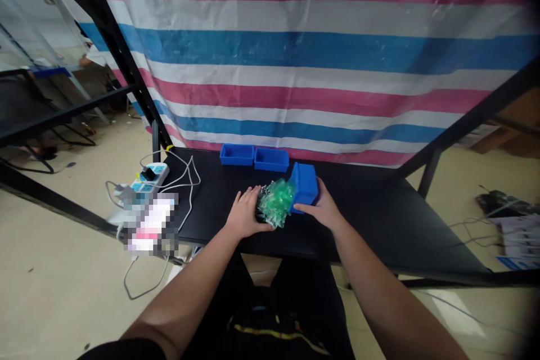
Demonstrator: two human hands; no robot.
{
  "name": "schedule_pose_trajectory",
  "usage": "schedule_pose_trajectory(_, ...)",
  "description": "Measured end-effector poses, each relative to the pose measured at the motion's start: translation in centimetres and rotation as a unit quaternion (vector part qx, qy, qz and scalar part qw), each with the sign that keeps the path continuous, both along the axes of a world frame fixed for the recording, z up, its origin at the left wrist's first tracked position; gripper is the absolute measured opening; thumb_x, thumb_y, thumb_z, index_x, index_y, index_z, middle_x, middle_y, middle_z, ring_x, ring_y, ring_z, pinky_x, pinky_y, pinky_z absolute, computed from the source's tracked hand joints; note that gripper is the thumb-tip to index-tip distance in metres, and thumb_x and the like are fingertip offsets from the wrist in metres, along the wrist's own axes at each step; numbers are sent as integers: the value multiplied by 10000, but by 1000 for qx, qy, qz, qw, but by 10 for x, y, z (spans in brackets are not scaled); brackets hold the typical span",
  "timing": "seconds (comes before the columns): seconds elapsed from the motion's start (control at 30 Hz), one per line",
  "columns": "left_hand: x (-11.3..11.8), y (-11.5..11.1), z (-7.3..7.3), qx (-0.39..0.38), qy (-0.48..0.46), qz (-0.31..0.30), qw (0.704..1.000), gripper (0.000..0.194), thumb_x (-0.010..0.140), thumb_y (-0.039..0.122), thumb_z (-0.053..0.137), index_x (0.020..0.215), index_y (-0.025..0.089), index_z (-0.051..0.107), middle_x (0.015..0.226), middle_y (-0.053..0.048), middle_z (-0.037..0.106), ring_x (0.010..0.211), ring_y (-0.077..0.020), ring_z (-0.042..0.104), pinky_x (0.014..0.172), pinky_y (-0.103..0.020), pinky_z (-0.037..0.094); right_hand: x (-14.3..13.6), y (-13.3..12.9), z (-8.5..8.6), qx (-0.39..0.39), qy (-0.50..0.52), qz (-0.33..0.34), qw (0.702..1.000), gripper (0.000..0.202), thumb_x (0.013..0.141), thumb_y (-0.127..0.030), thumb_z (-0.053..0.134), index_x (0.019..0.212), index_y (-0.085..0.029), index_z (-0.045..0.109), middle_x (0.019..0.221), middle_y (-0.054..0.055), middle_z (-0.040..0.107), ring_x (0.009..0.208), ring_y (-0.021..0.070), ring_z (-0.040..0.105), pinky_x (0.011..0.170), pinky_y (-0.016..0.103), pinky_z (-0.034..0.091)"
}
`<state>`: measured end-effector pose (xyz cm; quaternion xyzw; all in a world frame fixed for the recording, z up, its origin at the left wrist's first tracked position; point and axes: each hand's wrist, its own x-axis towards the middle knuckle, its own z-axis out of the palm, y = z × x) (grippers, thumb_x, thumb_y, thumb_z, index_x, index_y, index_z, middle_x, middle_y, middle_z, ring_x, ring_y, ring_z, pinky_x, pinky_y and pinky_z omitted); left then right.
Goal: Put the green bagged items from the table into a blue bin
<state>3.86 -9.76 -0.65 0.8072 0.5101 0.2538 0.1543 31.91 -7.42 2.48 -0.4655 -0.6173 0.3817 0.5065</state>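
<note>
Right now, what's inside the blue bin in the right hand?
Green and clear pieces crowd the mouth of the tipped blue bin, by the left hand. The bin's walls hide its inside.

3 blue bins (pixel 307 183) by my count. Clock centred on the heap (pixel 276 202) of green and clear bits, they're at 11, 12 and 2. Just 1 heap btw, and it's too blurry to count the pieces, sorry. Hands: 2, left hand (pixel 244 216) at 8, right hand (pixel 324 206) at 3. 1 black table (pixel 379 225), 1 striped sheet (pixel 295 48) up at 12, 1 power strip (pixel 161 169) around 9 with 2 plugs (pixel 147 174) I can make out. Pale cables (pixel 190 202): several, too tangled for a number.
</note>
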Motion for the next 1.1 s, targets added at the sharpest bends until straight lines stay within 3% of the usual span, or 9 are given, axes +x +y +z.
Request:
schedule_pose_trajectory(0.23,-1,0,-1,0,-4,-3,1000,1306,586,702,809,1605,208,157,1615,-184,329,1525,-388,217,1236,-597,146,-10,8,18,70,-155,26,985,1079,580,-399,927,1518,-300,404,1427,113,496,1328,342,500,1129,534,413)
schedule_pose_trajectory(0.4,-3,1,-5,-3,-29,9,1000,1461,548,695,833,1613,143,-2,1631,-241,254,1522,-395,218,1238,-582,182,4,8,23,73,-244,3,967,1045,575,-432,917,1498,-336,436,1382,98,543,1321,366,479,1131,599,375)
schedule_pose_trajectory(0.47,-3,1,-8,-3,-36,12,999,1511,541,686,843,1606,117,-66,1635,-262,220,1525,-395,204,1240,-571,192,16,9,17,61,-201,-31,977,1037,555,-422,923,1475,-312,458,1391,104,554,1320,367,489,1130,599,378)
schedule_pose_trajectory(0.57,-4,1,-9,-8,-46,11,999,1556,533,666,859,1594,98,-127,1639,-278,184,1529,-399,177,1239,-571,202,36,14,-1,11,-38,-78,996,1041,529,-395,932,1444,-264,453,1329,111,614,1220,342,591,1072,574,454)
schedule_pose_trajectory(0.73,-5,0,-6,-7,-64,3,998,1536,548,639,870,1603,151,-134,1650,-246,184,1532,-410,156,1230,-586,223,57,25,-32,-13,163,-169,972,824,526,-384,923,1260,-249,573,1139,65,715,1106,294,666,1068,558,463)
schedule_pose_trajectory(0.97,-6,-2,1,-1,-75,-7,997,1457,552,605,887,1621,225,-28,1657,-186,206,1534,-413,155,1229,-597,228,65,36,-38,12,265,-165,950,612,594,-367,887,1141,-268,631,1115,32,726,1124,268,666,1088,599,434)
schedule_pose_trajectory(1.1,-6,-2,3,-1,-77,-7,997,1406,541,616,890,1620,246,69,1647,-173,237,1532,-411,168,1224,-601,240,74,51,-42,-8,281,-201,938,623,530,-289,925,1085,-231,647,1053,26,728,1102,265,672,1080,585,454)
